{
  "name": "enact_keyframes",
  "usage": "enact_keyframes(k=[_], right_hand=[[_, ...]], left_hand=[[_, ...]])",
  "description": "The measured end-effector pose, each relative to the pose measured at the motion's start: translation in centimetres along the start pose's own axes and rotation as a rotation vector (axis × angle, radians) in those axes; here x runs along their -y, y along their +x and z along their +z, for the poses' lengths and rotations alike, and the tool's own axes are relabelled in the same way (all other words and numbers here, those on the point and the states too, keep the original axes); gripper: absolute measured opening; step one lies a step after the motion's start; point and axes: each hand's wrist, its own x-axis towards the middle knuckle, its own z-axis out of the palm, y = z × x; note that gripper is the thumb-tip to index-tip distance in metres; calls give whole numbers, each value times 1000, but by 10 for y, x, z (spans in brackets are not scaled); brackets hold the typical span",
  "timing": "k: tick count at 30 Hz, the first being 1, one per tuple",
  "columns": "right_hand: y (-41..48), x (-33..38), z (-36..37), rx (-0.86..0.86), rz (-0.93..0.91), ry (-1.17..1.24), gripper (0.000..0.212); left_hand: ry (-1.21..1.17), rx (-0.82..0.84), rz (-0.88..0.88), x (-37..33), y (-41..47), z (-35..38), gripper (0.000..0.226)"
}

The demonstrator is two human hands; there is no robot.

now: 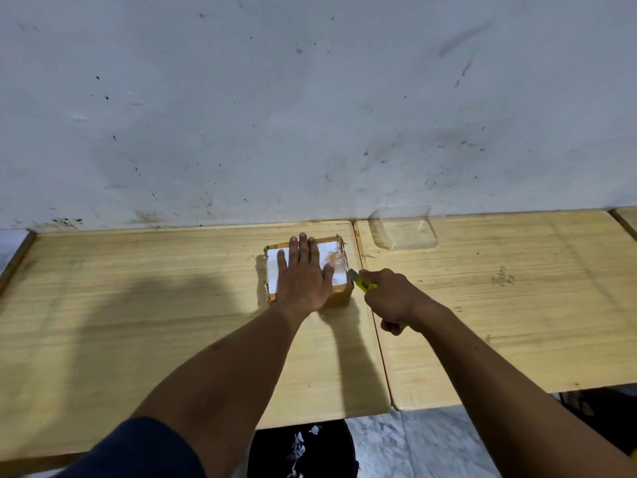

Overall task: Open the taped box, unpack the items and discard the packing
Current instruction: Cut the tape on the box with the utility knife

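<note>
A small cardboard box (336, 262) with a white label and clear tape on top sits on the left wooden table (138, 305), near its right edge. My left hand (303, 274) lies flat on the box lid with the fingers spread, pressing down. My right hand (393, 298) grips a yellow utility knife (362, 281). The knife's blade tip touches the right side of the box at the top edge.
A clear plastic container (405, 229) stands on the right table (517, 305) by the wall. A narrow gap separates the two tables. A black bin (331, 453) with scraps of packing sits on the floor under the front edge.
</note>
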Motion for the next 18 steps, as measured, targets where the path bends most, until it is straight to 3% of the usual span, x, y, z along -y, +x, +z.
enact_keyframes(k=[3, 6, 14, 18], right_hand=[[13, -15, -26, 24, 34, 225, 63], [23, -28, -39, -16, 33, 300, 61], [46, -48, -19, 33, 69, 338, 60], [47, -61, -14, 43, 85, 349, 61]], left_hand=[[-70, 50, 63, 6, -2, -7, 68], [-81, 50, 194, 19, -8, -12, 62], [227, -44, 783, 56, 31, -21, 58], [167, -2, 818, 61, 33, -18, 58]])
